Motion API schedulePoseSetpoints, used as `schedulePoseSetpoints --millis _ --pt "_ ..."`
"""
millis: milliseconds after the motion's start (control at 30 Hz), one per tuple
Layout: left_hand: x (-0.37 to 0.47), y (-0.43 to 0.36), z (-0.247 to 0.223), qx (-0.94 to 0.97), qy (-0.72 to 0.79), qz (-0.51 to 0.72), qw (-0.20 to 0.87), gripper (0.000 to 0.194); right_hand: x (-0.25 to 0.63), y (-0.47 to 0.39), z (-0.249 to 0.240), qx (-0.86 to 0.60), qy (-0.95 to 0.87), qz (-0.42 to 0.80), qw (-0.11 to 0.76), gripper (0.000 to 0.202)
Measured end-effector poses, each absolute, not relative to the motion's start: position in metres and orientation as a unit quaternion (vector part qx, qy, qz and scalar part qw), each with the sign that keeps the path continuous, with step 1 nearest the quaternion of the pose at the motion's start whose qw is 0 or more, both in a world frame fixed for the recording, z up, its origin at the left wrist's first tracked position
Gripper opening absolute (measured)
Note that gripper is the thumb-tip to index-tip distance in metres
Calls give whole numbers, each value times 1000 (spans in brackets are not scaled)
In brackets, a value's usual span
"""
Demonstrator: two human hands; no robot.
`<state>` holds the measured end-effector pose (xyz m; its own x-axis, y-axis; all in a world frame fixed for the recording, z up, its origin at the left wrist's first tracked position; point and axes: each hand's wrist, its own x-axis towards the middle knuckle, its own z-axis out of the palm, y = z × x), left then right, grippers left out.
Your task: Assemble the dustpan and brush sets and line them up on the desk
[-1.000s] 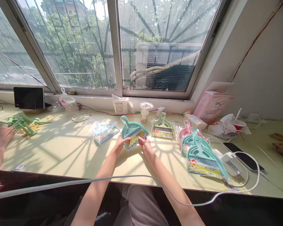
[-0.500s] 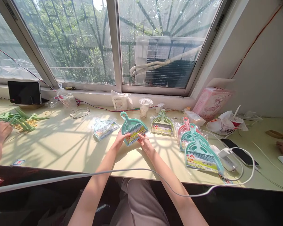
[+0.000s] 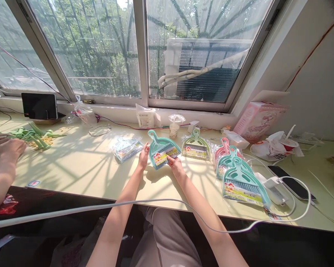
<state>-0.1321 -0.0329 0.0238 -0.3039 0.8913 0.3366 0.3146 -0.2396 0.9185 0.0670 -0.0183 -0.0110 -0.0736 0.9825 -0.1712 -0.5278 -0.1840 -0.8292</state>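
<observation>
A teal dustpan point(image 3: 158, 144) with a small brush and a printed label card is held tilted over the table, handle pointing away from me. My right hand point(image 3: 176, 166) grips its lower right edge, thumb lying on the card. At its left side my left hand point(image 3: 143, 157) is upright with fingers extended; whether the fingertips touch the rim I cannot tell. To the left lies a bagged blue dustpan set point(image 3: 126, 149). A green dustpan set point(image 3: 195, 145) sits to the right, and beyond it a pile of bagged sets with a pink dustpan point(image 3: 222, 145) and a front teal dustpan point(image 3: 243, 185).
A white cable point(image 3: 167, 200) crosses in front of my forearms. Phone point(image 3: 291, 182), charger point(image 3: 275, 191) and pink box point(image 3: 260, 120) are at right. A plastic cup point(image 3: 174, 126) stands at the back. At left, another person's hands point(image 3: 9, 146) work by green pieces point(image 3: 36, 137).
My left hand has let go of the dustpan's left side and straightened its fingers. The right hand keeps its hold. The view has shifted slightly, and the other person's hands show more.
</observation>
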Motion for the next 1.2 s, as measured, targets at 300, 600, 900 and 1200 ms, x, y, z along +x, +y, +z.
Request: schedulePoseSetpoints --millis 300,600,900,1200 --pt "-189 -27 23 476 786 393 -45 43 73 -20 3 -389 -291 672 559 31" --pt "-142 -54 40 530 690 489 -69 39 88 -7 4 -370 -267 663 594 36" --pt "-154 -41 40 494 688 531 -32 31 111 2 9 -371 -258 629 633 32" --pt "-153 -44 42 507 707 493 -4 31 109 -5 15 -393 -252 646 603 40"
